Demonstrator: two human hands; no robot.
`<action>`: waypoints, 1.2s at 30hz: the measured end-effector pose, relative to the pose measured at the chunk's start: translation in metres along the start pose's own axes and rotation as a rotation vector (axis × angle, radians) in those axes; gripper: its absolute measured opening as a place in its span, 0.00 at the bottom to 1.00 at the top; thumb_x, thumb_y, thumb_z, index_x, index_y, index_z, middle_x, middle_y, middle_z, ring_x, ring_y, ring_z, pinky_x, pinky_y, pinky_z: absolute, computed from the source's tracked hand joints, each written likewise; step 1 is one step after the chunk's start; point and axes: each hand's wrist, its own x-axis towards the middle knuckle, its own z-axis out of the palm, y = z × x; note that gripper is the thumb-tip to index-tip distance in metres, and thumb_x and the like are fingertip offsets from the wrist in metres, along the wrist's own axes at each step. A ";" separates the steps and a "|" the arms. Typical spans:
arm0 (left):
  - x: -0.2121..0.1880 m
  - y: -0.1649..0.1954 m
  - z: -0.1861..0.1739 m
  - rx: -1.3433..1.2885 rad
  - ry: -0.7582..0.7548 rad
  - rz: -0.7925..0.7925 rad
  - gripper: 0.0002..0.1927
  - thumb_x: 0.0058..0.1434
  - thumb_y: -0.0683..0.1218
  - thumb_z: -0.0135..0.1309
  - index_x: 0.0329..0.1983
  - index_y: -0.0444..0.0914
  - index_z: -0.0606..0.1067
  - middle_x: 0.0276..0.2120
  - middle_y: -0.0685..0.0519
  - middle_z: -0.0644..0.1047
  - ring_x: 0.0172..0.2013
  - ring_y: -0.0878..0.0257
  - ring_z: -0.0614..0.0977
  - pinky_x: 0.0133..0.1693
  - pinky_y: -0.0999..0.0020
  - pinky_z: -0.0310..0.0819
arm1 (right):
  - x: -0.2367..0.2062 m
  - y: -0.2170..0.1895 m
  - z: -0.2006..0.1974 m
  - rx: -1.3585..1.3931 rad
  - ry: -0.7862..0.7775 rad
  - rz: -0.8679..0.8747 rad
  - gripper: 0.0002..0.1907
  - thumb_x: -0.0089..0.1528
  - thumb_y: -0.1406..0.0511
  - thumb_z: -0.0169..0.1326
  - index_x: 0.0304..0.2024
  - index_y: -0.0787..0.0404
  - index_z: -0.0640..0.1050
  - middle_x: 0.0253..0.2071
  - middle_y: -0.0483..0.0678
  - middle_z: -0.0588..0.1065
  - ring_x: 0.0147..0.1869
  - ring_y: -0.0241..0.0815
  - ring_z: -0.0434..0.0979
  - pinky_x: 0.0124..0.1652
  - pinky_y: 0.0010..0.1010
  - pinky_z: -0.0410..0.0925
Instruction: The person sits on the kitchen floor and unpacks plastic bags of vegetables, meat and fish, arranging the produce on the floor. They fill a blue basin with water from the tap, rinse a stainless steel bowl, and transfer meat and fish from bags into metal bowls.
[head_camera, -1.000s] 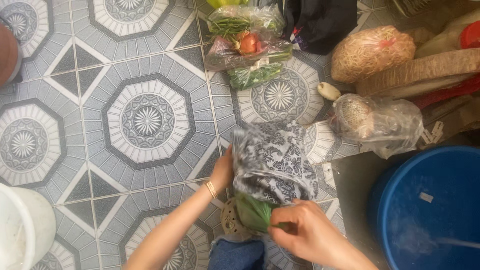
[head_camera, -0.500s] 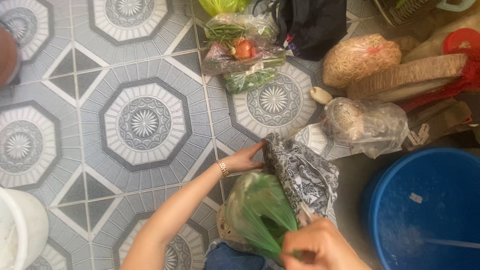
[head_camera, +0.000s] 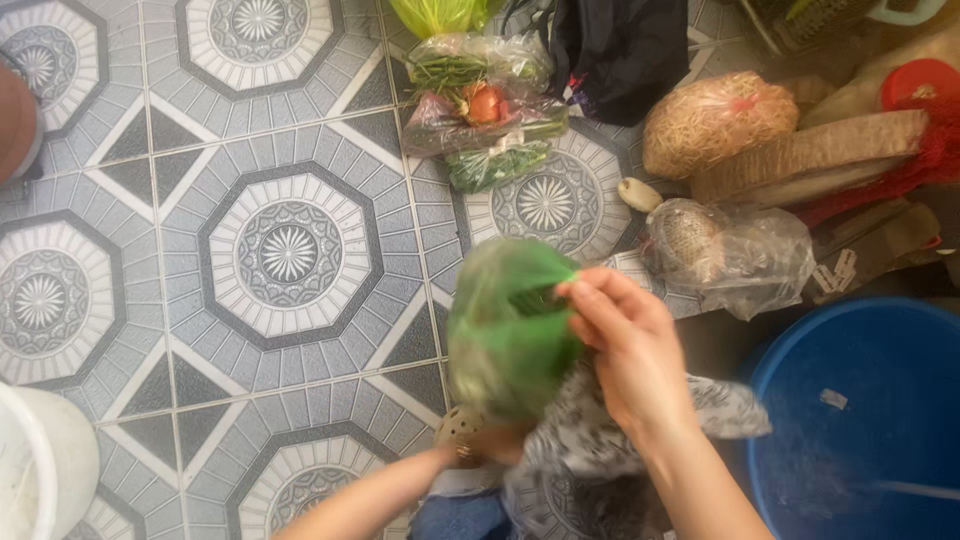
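Observation:
My right hand pinches the top of a green plastic bag and holds it up above a black-and-white patterned cloth bag. My left hand is low under the green bag, mostly hidden by it, at the mouth of the patterned bag; what it grips is blurred. A beige perforated object peeks out beside that hand.
Clear bags of vegetables lie on the patterned tile floor. A black bag, a netted yellow bundle, a clear bag, a blue tub and a white bucket surround me.
The green bag has come up out of the patterned cloth bag, lifted by my right hand. My left hand dropped from the cloth bag's top edge to beneath the green bag.

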 end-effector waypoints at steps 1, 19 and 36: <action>-0.002 -0.011 -0.006 0.176 -0.030 -0.115 0.25 0.61 0.54 0.57 0.59 0.38 0.74 0.53 0.41 0.78 0.53 0.53 0.78 0.54 0.61 0.72 | 0.010 0.007 0.001 -0.117 -0.056 -0.026 0.06 0.66 0.67 0.54 0.41 0.65 0.78 0.34 0.41 0.77 0.32 0.27 0.66 0.34 0.19 0.61; -0.012 -0.083 -0.031 -1.314 0.424 -0.314 0.48 0.58 0.53 0.53 0.73 0.58 0.37 0.53 0.61 0.78 0.46 0.65 0.83 0.50 0.56 0.76 | 0.107 0.121 -0.097 -1.102 0.084 -0.164 0.42 0.55 0.58 0.65 0.67 0.63 0.63 0.67 0.61 0.64 0.52 0.48 0.80 0.48 0.38 0.73; -0.089 -0.009 -0.124 -0.622 0.544 0.111 0.18 0.65 0.48 0.61 0.52 0.31 0.77 0.46 0.51 0.83 0.48 0.64 0.84 0.53 0.68 0.79 | 0.018 0.242 -0.104 -0.666 0.063 0.040 0.28 0.58 0.68 0.61 0.61 0.63 0.72 0.54 0.52 0.79 0.54 0.44 0.81 0.53 0.32 0.71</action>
